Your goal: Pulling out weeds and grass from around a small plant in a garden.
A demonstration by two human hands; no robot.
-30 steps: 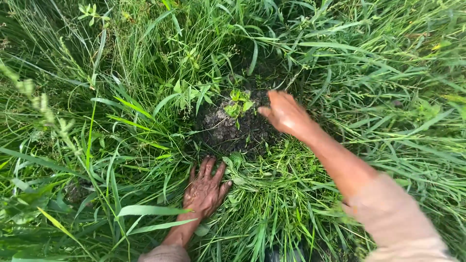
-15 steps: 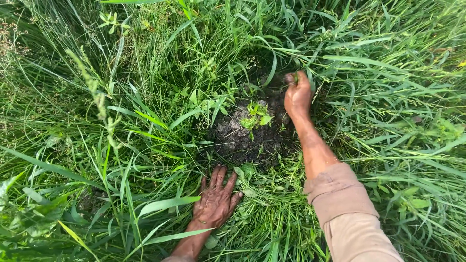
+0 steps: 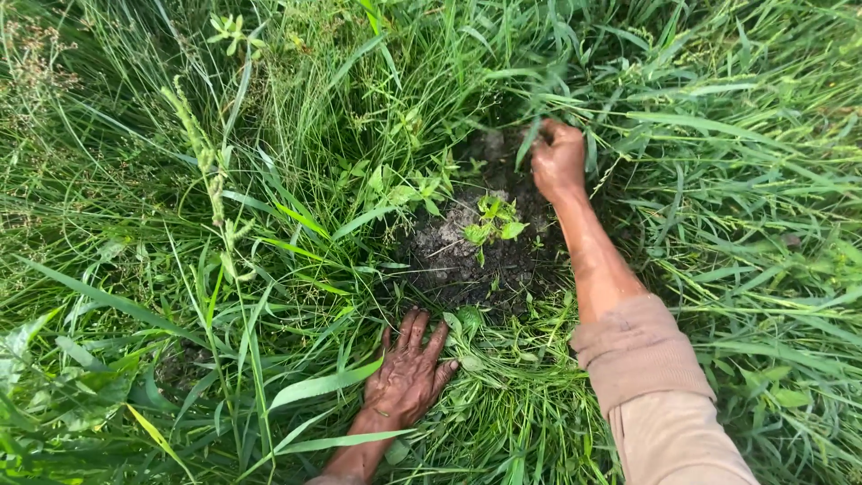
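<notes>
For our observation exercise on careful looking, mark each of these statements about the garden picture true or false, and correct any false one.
1. The left hand lies flat, fingers spread, on flattened green grass. True.
2. The right hand is open, palm up, above the soil. False: it is closed in a fist around green grass blades at the far edge of the patch.
3. A small green leafy seedling stands in the dark bare soil patch. True.
4. The left hand grips the seedling. False: it rests apart from it, on the near side of the soil.
5. The right arm wears a rolled beige sleeve. True.
</notes>
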